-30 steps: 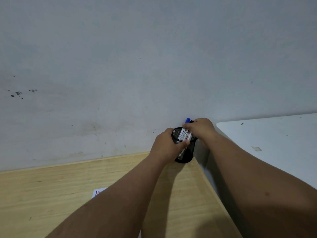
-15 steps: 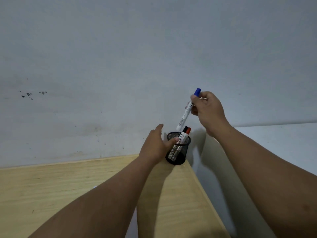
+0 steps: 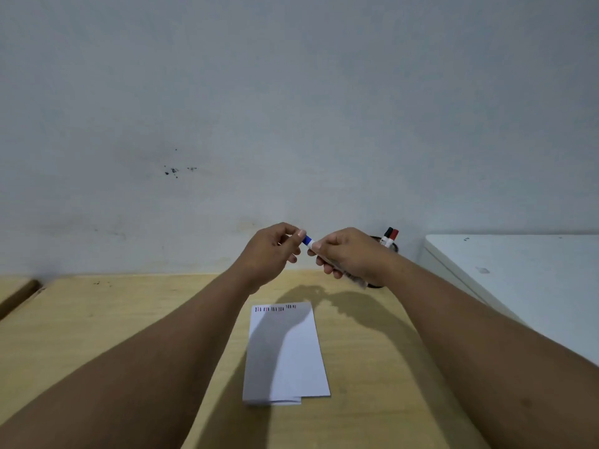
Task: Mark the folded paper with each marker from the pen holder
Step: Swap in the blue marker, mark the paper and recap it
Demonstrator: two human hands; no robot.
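A folded white paper (image 3: pixel 285 351) lies on the wooden table (image 3: pixel 97 325), with short black, red and blue strokes along its far edge. Above the paper's far end my right hand (image 3: pixel 350 254) grips the body of a blue marker (image 3: pixel 308 241). My left hand (image 3: pixel 272 251) pinches the marker's blue cap end with thumb and fingers. Behind my right hand, against the wall, stands the black mesh pen holder (image 3: pixel 393 247), mostly hidden. A black-capped marker (image 3: pixel 387 235) and a red-capped marker (image 3: pixel 393 237) stick out of it.
A white cabinet top (image 3: pixel 518 280) adjoins the table on the right, slightly higher. A grey stained wall (image 3: pixel 291 124) rises right behind the table. A gap to another wooden surface (image 3: pixel 16 296) shows at the far left.
My right hand lifted the blue marker out of the holder and brought it left and toward me over the paper. My left hand let go of the holder and took the cap end.
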